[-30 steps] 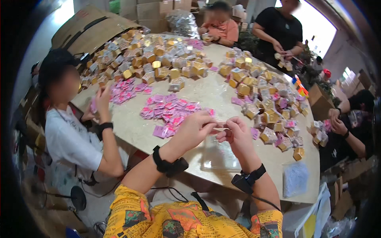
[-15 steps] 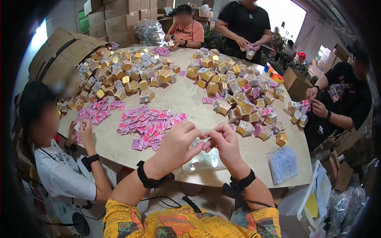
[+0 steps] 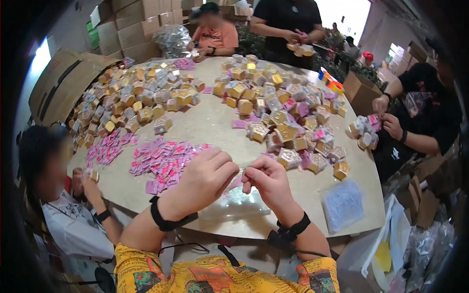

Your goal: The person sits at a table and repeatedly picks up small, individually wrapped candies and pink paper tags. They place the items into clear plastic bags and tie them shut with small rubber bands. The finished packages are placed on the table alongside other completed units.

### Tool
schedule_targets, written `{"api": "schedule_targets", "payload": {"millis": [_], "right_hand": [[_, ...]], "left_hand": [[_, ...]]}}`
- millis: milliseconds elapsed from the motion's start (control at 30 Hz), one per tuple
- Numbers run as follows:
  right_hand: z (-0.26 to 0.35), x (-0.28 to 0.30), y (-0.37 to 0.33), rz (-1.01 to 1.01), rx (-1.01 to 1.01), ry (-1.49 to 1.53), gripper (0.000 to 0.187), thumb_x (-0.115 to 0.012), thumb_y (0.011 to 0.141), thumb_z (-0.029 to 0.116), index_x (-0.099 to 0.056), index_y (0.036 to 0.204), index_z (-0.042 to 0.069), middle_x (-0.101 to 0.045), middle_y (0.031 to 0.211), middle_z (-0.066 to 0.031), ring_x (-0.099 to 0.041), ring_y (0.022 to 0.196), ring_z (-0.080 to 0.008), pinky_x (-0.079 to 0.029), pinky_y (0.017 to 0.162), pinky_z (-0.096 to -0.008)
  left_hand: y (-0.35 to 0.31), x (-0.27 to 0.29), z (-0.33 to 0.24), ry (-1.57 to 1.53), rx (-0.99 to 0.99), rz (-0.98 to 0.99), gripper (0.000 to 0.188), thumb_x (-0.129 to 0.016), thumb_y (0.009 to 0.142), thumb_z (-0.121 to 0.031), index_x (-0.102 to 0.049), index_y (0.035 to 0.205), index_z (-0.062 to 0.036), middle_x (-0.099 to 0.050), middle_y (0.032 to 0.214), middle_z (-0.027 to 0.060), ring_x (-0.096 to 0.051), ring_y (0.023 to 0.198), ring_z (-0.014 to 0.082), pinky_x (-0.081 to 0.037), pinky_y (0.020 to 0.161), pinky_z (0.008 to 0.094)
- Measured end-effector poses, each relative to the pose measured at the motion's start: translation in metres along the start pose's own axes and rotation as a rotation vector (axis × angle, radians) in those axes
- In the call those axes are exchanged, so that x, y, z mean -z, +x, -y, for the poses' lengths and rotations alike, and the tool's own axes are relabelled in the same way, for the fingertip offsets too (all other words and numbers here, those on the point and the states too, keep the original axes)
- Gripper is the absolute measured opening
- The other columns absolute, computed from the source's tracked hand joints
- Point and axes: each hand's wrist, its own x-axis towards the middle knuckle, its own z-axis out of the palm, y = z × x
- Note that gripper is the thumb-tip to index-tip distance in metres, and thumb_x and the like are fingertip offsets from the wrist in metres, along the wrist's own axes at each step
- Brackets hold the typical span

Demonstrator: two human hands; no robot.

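Above the near part of the table, my left hand [image 3: 205,178] is closed, its fingers curled and turned inward. A sliver of a pink tag [image 3: 234,184] shows at its fingertips, mostly hidden. My right hand [image 3: 267,183] is a little apart from it, thumb and finger pinched; anything between them is too small to make out. Beneath both hands lies a clear plastic bag [image 3: 239,211]. Left of my left hand spreads a pile of pink printed tags [image 3: 163,161]. To the right of my right hand is a clear bag of pale blue strings [image 3: 343,205].
Two heaps of gold-and-white wrapped pieces, the left heap [image 3: 146,93] and the right heap [image 3: 288,117], cover much of the table [image 3: 210,117]. Tape rolls [image 3: 334,84] stand at the far right edge. Co-workers handle pieces around the table. Cardboard boxes [image 3: 132,24] are stacked behind.
My hands have moved apart from touching fingertips, and a pink sliver now shows between them. The view has shifted slightly. At left, a co-worker now holds a gold-and-white piece.
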Motion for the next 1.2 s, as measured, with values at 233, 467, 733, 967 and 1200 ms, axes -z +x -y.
{"api": "schedule_targets", "payload": {"millis": [233,467,733,967,1200], "right_hand": [[0.06,0.031,-0.01,0.015,-0.115,-0.135,0.007,-0.061,0.085,0.005,-0.061,0.084,-0.002,-0.063,0.071,-0.008,-0.063,0.055,-0.0121,-0.048,0.046,-0.0217],[0.075,0.043,-0.037,-0.121,-0.056,-0.431,0.007,-0.064,0.086,0.005,-0.062,0.083,-0.001,-0.061,0.065,-0.0038,-0.06,0.055,-0.0075,-0.047,0.046,-0.0203],[0.059,0.034,-0.028,0.044,0.884,-1.698,0.016,-0.058,0.069,0.008,-0.057,0.082,0.0,-0.051,0.074,-0.0093,-0.056,0.067,-0.0234,-0.047,0.058,-0.0342],[0.037,0.008,0.009,0.229,1.049,-1.752,0.013,-0.058,0.068,0.011,-0.056,0.077,0.001,-0.047,0.072,-0.0068,-0.052,0.063,-0.0198,-0.044,0.055,-0.031],[0.027,0.004,0.026,0.255,0.725,-1.727,0.013,-0.058,0.069,0.006,-0.054,0.081,0.001,-0.052,0.074,-0.0121,-0.055,0.068,-0.0275,-0.046,0.057,-0.0377]], "left_hand": [[0.06,-0.001,-0.025,0.289,-0.297,0.089,0.042,-0.059,0.074,-0.01,-0.056,0.116,-0.007,-0.053,0.109,0.0106,-0.052,0.099,0.0273,-0.041,0.093,0.0446],[0.077,-0.033,-0.028,0.04,-0.306,0.111,0.016,-0.066,0.069,-0.007,-0.063,0.084,-0.003,-0.057,0.082,0.0067,-0.056,0.084,0.025,-0.046,0.077,0.0381],[0.063,-0.046,-0.005,-0.625,0.304,0.181,0.008,-0.067,0.073,-0.004,-0.063,0.073,0.0032,-0.059,0.071,0.0094,-0.057,0.069,0.0208,-0.043,0.062,0.0302],[0.021,-0.029,0.031,-1.043,0.739,0.185,0.006,-0.065,0.072,-0.003,-0.065,0.073,0.0033,-0.063,0.071,0.0035,-0.055,0.068,0.009,-0.04,0.061,0.0225],[0.019,-0.005,0.077,-0.628,0.552,0.357,0.023,-0.06,0.086,-0.021,-0.067,0.088,0.0003,-0.063,0.075,0.0106,-0.056,0.068,0.0158,-0.045,0.064,0.0303]]}}
